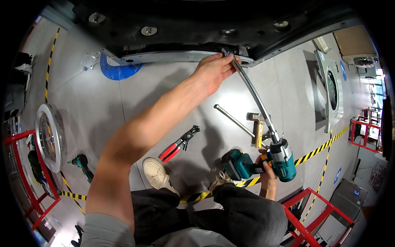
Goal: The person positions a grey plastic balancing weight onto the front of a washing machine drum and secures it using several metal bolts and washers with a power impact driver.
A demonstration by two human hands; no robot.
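My right hand (269, 175) is wrapped round the handle of a teal cordless impact wrench (284, 162), whose battery points toward my feet. From its chuck a long metal extension bar (255, 94) runs up and left to the lower edge of a dark machine body (185, 35). Up there my left hand (214, 74) pinches the bar near its far tip with thumb and fingers. The tip sits beside the metal rim of the machine; whether it touches a fastener I cannot tell.
On the floor lie red-handled pliers (179, 144), a hammer (258, 129) and a metal rod (234, 120). A round door ring (48, 138) and a teal drill (83, 166) are at left. A washing-machine front panel (331, 88) stands right. Red frames (319, 214) flank me.
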